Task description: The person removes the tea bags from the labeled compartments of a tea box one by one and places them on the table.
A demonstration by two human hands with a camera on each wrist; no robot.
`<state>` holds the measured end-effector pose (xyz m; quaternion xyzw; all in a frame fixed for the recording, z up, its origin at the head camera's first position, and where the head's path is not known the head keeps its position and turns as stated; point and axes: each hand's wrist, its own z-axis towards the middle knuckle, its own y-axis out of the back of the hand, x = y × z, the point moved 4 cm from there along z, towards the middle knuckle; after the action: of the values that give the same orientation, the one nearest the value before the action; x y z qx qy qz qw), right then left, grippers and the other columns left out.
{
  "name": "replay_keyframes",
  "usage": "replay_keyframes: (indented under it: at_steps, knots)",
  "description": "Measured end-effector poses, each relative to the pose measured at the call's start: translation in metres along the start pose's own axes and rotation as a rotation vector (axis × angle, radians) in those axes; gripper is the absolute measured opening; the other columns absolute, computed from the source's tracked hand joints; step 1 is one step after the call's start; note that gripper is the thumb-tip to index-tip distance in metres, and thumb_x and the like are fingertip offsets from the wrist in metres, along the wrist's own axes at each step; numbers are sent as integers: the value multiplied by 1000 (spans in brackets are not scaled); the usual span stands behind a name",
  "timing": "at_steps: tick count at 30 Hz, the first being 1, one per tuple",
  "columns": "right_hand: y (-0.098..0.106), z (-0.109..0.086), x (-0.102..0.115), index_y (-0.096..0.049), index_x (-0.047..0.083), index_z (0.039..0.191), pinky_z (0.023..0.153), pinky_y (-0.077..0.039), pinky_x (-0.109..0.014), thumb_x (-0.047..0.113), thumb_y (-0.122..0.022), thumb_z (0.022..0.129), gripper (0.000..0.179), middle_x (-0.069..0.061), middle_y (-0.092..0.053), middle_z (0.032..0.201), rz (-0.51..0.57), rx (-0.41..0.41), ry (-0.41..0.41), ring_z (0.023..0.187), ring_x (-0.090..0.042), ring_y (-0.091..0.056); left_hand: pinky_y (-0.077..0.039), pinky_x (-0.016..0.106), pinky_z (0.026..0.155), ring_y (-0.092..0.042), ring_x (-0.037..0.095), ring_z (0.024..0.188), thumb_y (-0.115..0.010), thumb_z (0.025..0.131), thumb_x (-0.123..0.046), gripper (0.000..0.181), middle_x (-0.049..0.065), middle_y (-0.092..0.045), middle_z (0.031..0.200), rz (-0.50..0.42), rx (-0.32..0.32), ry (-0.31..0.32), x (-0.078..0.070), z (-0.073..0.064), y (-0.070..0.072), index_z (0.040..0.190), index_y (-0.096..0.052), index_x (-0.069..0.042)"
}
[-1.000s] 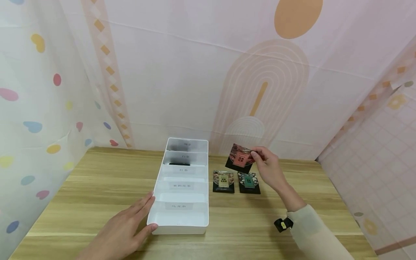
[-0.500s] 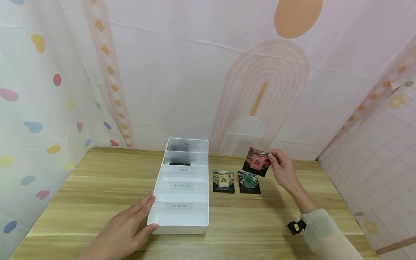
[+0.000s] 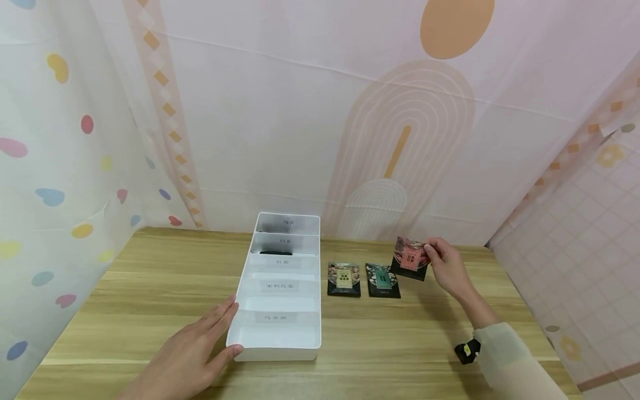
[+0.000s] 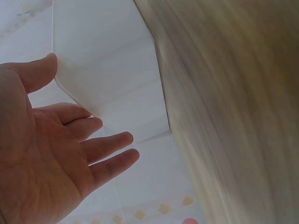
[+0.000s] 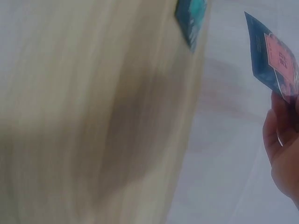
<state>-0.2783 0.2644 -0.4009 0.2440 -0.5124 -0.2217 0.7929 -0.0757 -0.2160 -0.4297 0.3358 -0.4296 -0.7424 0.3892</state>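
Observation:
My right hand [image 3: 448, 270] pinches a black sachet with a red label [image 3: 411, 258] by its upper right corner. The sachet tilts slightly, just right of a flat sachet with a green label [image 3: 383, 280]. Left of that lies a sachet with a yellow label [image 3: 344, 279]. My left hand [image 3: 192, 347] rests against the left side of a long white divided box [image 3: 277, 354], fingers fairly straight. In the left wrist view its thumb is at the rim of the box [image 4: 107, 60]. The right wrist view shows the red-labelled sachet [image 5: 275, 60] held up by its edge.
Labelled dividers split the box into several compartments; a black item [image 3: 276, 253] shows in one towards the back. The wooden table [image 3: 400, 355] ends at a patterned cloth backdrop [image 3: 280, 139], with more cloth at both sides.
My right hand has carried the red-labelled sachet to the right and lower, from above the other two sachets to beside the green-labelled one. The left hand and box have stayed put.

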Motion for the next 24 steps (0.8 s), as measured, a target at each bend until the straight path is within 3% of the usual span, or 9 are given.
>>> replay_keyframes:
  at_steps: [11,15,18,24]
  knots:
    - [3,-1,-30,-63,-7,107,66,-58,-37,-2,-47,110,17,-14,-67,89,-8,150,-44,75,-15,-62,-58,48,93,-63,31,129,-77,95,-42,73,15,-54,155,-11,-4,2,-3,-1,1,148,-56,3]
    - [3,-1,-37,-62,-9,107,65,-56,-32,-1,-47,110,17,-14,-66,90,-20,202,-76,76,-15,-62,-58,48,94,-63,31,129,-76,96,-44,73,15,-53,155,-11,-1,5,-2,-1,1,148,-55,3]
    - [3,-1,-42,-62,-8,104,61,-49,-26,-1,-48,110,17,-12,-62,85,-40,232,-96,72,-14,-56,-58,48,94,-63,31,129,-76,96,-44,74,15,-53,155,-12,4,10,-2,-1,1,149,-55,3]
    - [1,-2,-56,-65,-8,102,61,-46,-27,-2,-50,109,18,-10,-63,82,-100,278,-143,71,-16,-54,-58,48,94,-63,31,130,-75,97,-43,73,16,-53,156,-23,5,13,-3,-1,2,150,-54,3]
